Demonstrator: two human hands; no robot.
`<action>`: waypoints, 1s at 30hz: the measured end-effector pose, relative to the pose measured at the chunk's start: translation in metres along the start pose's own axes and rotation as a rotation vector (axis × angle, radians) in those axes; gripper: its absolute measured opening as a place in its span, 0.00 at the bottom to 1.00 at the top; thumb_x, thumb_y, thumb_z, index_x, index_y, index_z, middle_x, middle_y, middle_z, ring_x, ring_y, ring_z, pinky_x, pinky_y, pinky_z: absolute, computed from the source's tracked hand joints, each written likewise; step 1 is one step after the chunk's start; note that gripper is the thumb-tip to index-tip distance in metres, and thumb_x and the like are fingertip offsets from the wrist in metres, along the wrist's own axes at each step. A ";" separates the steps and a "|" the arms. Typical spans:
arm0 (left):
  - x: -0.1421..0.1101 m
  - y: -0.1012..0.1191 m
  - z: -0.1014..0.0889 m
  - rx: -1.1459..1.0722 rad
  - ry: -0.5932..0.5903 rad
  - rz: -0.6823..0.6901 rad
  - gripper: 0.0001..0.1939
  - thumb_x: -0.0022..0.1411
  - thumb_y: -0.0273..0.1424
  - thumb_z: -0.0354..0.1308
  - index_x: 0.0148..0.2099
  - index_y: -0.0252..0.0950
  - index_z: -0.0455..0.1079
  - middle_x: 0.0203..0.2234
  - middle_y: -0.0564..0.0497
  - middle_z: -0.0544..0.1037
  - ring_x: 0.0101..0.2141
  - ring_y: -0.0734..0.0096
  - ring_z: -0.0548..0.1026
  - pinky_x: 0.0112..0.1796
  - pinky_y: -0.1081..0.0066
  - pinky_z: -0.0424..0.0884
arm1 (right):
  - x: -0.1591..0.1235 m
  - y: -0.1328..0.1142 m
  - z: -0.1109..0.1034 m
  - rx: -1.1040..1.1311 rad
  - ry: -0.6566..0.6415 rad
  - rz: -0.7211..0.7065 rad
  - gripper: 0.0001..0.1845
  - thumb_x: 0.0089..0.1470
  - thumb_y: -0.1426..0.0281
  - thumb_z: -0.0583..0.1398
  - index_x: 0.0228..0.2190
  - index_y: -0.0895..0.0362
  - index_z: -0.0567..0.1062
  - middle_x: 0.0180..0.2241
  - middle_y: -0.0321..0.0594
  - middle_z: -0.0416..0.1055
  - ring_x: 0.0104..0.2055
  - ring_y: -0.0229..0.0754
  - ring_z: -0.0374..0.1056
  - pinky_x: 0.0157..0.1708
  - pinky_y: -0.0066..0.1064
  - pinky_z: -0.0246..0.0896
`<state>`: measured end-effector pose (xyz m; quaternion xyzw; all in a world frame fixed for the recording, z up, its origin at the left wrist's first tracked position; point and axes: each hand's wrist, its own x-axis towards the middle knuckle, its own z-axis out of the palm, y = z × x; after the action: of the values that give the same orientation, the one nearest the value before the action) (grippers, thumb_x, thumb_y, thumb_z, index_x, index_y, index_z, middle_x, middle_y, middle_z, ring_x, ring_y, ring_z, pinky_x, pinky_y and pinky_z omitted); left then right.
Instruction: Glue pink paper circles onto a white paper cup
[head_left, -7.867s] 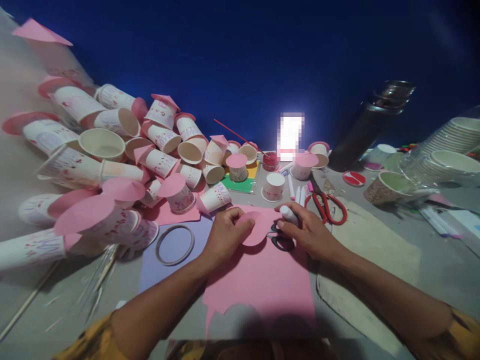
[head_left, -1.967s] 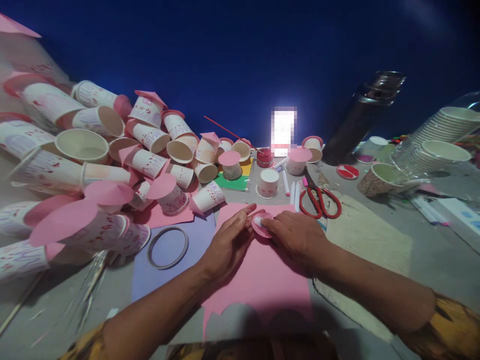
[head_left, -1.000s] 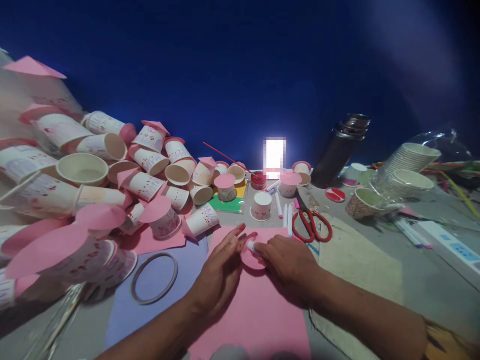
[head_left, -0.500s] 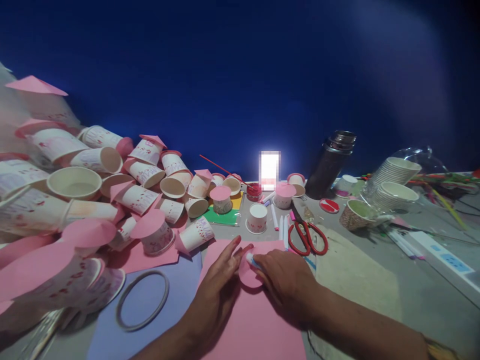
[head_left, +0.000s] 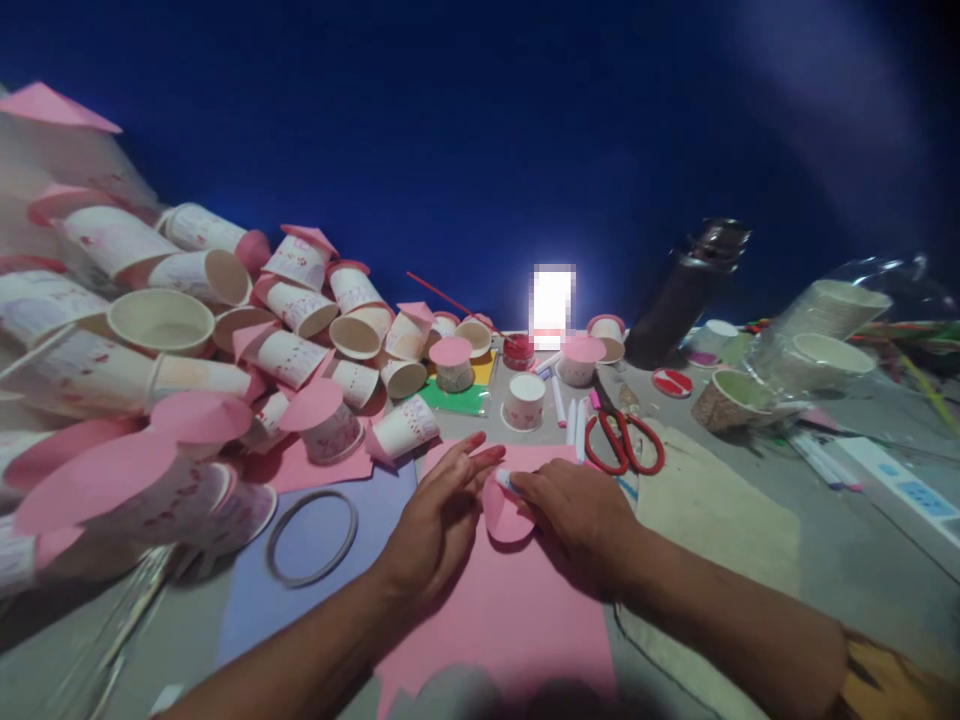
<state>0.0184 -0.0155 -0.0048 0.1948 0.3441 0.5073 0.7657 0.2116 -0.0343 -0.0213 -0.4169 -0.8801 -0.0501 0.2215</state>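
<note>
On the large pink sheet (head_left: 517, 610), just below the red scissors (head_left: 626, 443), we see the pink paper circle (head_left: 506, 512). Our left hand (head_left: 439, 520) presses flat, fingers extended, beside it. Our right hand (head_left: 574, 510) grips a white glue stick (head_left: 504, 481) against it.

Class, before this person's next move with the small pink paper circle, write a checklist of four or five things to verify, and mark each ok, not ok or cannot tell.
1. Left hand rests flat beside the small pink paper circle: ok.
2. Right hand has a grip on the white stick-shaped tool, tip on the circle: ok.
3. What the white tool is: cannot tell.
4. Large pink paper sheet lies under the circle: ok.
5. Red-handled scissors lie clear of both hands: ok.
</note>
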 end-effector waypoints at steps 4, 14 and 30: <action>0.000 0.002 0.001 -0.016 -0.015 -0.075 0.22 0.66 0.34 0.62 0.59 0.31 0.70 0.45 0.37 0.82 0.53 0.59 0.78 0.60 0.62 0.67 | -0.001 0.002 0.001 -0.012 -0.036 -0.047 0.14 0.67 0.73 0.55 0.53 0.58 0.68 0.33 0.40 0.74 0.33 0.45 0.65 0.32 0.37 0.46; -0.008 0.002 0.000 0.014 -0.057 -0.047 0.25 0.64 0.33 0.63 0.63 0.38 0.67 0.50 0.40 0.81 0.58 0.57 0.75 0.62 0.57 0.66 | -0.002 0.004 0.001 -0.085 0.033 -0.015 0.15 0.64 0.74 0.58 0.52 0.60 0.70 0.32 0.41 0.74 0.33 0.46 0.65 0.32 0.38 0.48; -0.007 0.003 0.000 0.062 -0.019 -0.049 0.30 0.63 0.38 0.65 0.65 0.38 0.64 0.53 0.37 0.80 0.60 0.52 0.73 0.65 0.52 0.58 | -0.001 0.004 0.002 -0.045 0.023 -0.110 0.15 0.65 0.74 0.56 0.53 0.61 0.72 0.33 0.44 0.75 0.34 0.45 0.65 0.32 0.36 0.52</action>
<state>0.0144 -0.0207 -0.0004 0.2149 0.3568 0.4758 0.7747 0.2145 -0.0320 -0.0241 -0.3720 -0.8978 -0.0869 0.2191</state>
